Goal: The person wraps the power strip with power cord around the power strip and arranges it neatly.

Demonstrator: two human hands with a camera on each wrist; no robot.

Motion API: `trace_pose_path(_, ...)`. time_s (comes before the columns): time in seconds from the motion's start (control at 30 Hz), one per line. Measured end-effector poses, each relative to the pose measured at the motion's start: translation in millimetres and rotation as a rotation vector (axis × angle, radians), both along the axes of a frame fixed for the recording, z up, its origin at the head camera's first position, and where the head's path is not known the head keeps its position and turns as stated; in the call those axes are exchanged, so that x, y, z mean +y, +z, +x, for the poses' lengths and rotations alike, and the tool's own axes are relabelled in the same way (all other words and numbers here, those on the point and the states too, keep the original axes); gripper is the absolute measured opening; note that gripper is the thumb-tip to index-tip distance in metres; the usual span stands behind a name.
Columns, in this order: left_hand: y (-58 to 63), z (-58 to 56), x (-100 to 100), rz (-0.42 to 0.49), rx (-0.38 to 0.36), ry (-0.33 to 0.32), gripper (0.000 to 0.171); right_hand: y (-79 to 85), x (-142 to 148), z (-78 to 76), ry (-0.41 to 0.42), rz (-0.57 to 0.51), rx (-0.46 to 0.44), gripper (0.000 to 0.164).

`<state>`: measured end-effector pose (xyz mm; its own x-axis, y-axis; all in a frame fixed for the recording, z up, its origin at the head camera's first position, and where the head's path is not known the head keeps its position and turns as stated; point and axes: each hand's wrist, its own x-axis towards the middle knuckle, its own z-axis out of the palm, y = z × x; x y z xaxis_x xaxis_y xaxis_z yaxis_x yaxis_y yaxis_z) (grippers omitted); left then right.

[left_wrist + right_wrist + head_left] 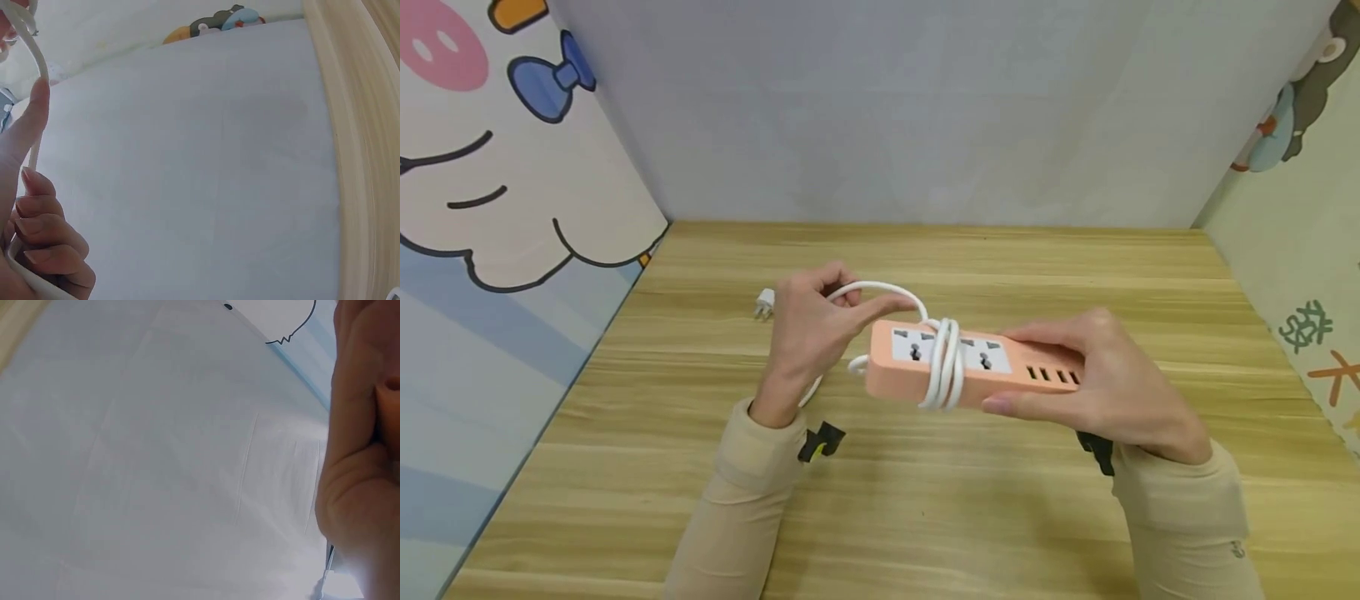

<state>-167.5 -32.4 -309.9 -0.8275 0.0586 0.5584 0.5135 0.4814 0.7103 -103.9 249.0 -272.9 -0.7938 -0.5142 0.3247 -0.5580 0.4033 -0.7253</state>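
My right hand (1112,387) grips the right end of an orange power strip (902,379), thumb along the near side and fingers over the far side, with the strip tilted above the table. White cord (946,371) is wound several times round the strip's middle, between its two socket groups. From there the cord arcs left into my left hand (816,321), whose fingers curl round it. In the left wrist view the cord (36,53) runs past the thumb and through the curled fingers (53,234). A white plug (764,303) shows just left of that hand.
The wooden table (925,508) lies beneath both hands. A pale grey wall panel (925,117) stands behind it, with cartoon-printed panels at the left (512,208) and right (1300,250). Black wrist mounts (823,442) show by the sleeves.
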Motion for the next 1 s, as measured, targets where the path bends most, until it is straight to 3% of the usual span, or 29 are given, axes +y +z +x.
trace_pose_path(0.23,4.7,4.5,2,0.037,0.017,0.04,0.043,-2.3,0,-3.5,-0.019,0.075,0.01,0.03)
trace_pose_path(0.6,14.4,15.3,3,0.011,0.143,0.042,0.038,-4.6,-2,-4.4,-0.052,0.142,0.017,0.029)
trace_pose_path(1.0,22.5,28.4,4,-0.001,0.255,-0.007,0.036,-8.3,-11,-2.7,-0.089,0.17,0.066,0.025)
